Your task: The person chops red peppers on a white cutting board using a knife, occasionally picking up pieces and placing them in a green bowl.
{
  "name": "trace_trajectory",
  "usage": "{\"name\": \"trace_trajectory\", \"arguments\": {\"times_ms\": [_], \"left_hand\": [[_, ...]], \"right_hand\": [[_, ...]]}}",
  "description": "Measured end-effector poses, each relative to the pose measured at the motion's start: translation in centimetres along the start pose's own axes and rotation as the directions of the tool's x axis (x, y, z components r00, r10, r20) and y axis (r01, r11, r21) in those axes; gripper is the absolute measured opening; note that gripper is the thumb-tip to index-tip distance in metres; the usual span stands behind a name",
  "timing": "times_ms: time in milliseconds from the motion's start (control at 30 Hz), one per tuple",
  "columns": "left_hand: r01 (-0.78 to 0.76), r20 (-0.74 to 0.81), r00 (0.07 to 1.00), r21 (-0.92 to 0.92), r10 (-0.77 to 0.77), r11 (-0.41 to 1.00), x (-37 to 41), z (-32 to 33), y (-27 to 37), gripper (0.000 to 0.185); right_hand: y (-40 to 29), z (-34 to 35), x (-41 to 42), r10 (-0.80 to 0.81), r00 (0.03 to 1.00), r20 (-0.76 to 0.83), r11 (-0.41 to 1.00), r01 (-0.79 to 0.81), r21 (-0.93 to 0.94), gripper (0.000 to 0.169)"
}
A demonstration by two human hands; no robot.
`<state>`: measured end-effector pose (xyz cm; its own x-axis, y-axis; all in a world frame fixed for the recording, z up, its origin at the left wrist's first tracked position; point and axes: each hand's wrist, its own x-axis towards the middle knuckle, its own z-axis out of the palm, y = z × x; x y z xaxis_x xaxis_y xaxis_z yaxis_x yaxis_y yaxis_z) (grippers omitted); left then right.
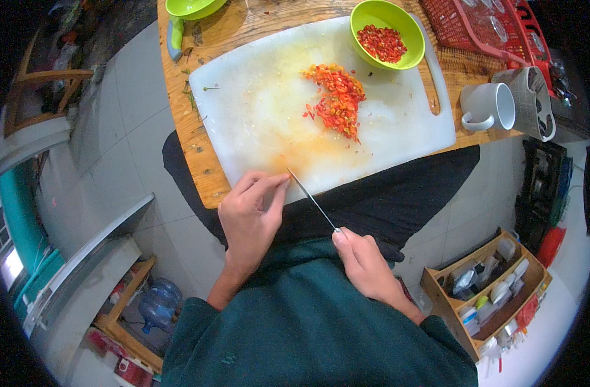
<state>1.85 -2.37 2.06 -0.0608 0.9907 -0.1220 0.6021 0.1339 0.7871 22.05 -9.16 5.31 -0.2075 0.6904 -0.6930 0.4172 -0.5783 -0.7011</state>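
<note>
My right hand (365, 261) grips a kitchen knife (313, 199) by its handle, which the fingers mostly hide. The blade slants up and left, its tip over the near edge of a white plastic cutting board (392, 123). Beside that tip, the thumb and fingertips of my left hand (254, 208) are pinched together. A tiny reddish bit, apparently chili, shows between them. Chopped red and orange chilies (341, 104) lie heaped mid-board. On the board's far right corner rests a lime-green bowl (411, 46), partly filled with chopped red chili (381, 43).
A second green bowl (193, 7) and a green-grey handle (175, 41) are at the wooden table's (198, 164) far left. Chili stems (188, 92) lie left of the board. To its right are a white mug (488, 106), a woven-look holder (530, 104) and a red plastic basket (469, 29).
</note>
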Motion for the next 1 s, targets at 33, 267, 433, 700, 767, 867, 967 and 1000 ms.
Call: {"name": "trace_trajectory", "arguments": {"times_ms": [33,267,433,700,767,867,967,1000], "left_hand": [[-0.002,0.001,1.000,0.000,0.002,1.000,0.0,0.0,-0.1,0.014],[-0.049,-0.013,0.999,0.047,0.050,0.998,0.2,-0.1,0.2,0.012],[-0.051,-0.023,0.998,0.029,0.051,0.998,0.2,0.2,0.1,0.012],[-0.037,-0.014,0.999,0.035,0.038,0.999,0.3,0.1,-0.1,0.011],[-0.032,-0.012,0.999,0.027,0.033,0.999,0.3,0.1,-0.1,0.011],[-0.035,-0.011,0.999,0.037,0.035,0.999,0.3,0.1,-0.1,0.012],[-0.037,-0.005,0.999,0.044,0.037,0.998,0.3,0.0,0.1,0.012],[-0.035,-0.003,0.999,0.045,0.035,0.998,0.3,0.0,0.1,0.012]], "right_hand": [[0.0,0.2,0.0,-0.009,1.000,-0.012,0.999,0.009,-0.034,0.036],[-0.4,1.5,-0.3,-0.023,0.997,-0.076,0.996,0.016,-0.088,0.031],[-0.1,1.6,-0.3,-0.034,0.997,-0.074,0.996,0.028,-0.081,0.031],[0.0,1.6,-0.4,-0.027,0.997,-0.067,0.999,0.028,0.022,0.036],[0.0,1.6,-0.4,-0.021,0.998,-0.065,0.999,0.023,0.035,0.037],[-0.3,1.5,-0.4,-0.011,0.998,-0.058,0.999,0.013,0.043,0.038],[-0.4,1.2,-0.4,0.013,0.999,-0.037,0.999,-0.011,0.047,0.037],[-0.4,1.1,-0.3,0.018,0.999,-0.027,0.999,-0.017,0.041,0.036]]}}
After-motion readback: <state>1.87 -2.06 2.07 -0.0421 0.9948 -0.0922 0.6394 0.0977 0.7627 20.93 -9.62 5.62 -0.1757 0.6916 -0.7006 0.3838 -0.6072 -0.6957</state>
